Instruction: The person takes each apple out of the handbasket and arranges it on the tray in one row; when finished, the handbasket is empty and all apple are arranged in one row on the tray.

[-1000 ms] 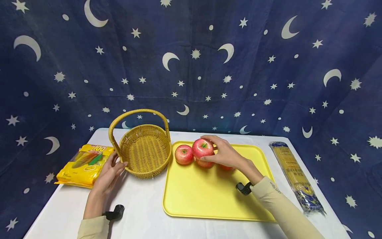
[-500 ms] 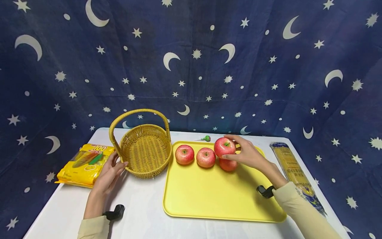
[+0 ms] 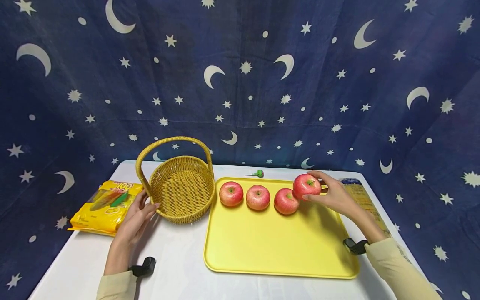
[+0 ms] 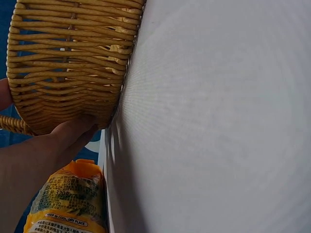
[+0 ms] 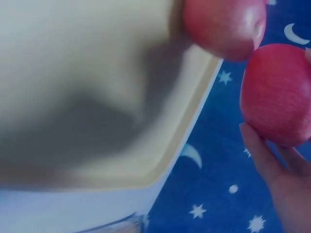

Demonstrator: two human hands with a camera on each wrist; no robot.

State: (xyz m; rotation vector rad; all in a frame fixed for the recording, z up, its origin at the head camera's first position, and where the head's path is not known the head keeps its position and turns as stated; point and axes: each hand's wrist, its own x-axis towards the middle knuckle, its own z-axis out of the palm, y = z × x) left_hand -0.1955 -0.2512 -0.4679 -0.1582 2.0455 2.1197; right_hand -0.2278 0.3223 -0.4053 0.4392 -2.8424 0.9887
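Observation:
My right hand (image 3: pixel 335 194) holds a red apple (image 3: pixel 306 186) between thumb and fingers, over the back right part of the yellow tray (image 3: pixel 277 246). In the right wrist view this apple (image 5: pixel 277 94) is raised off the tray. Another three apples stand in a row along the tray's back: a left one (image 3: pixel 231 193), a middle one (image 3: pixel 258 197) and a right one (image 3: pixel 286 201), which the held apple partly overlaps in the head view. My left hand (image 3: pixel 136 218) grips the near left side of a wicker basket (image 3: pixel 183 187), thumb at the rim. Nothing lies inside the basket.
Left of the basket lies a yellow snack bag (image 3: pixel 108 207). Behind the tray is a small green-and-red lollipop-like item (image 3: pixel 258 173). A long pack of noodles (image 3: pixel 361 200) at the right is partly covered by my right arm. A starry blue curtain (image 3: pixel 240 83) hangs behind.
My right hand has carried the apple rightward, from over the middle apple to beyond the right one. The row of apples and the lollipop-like item came into view. My left hand has stayed at the basket.

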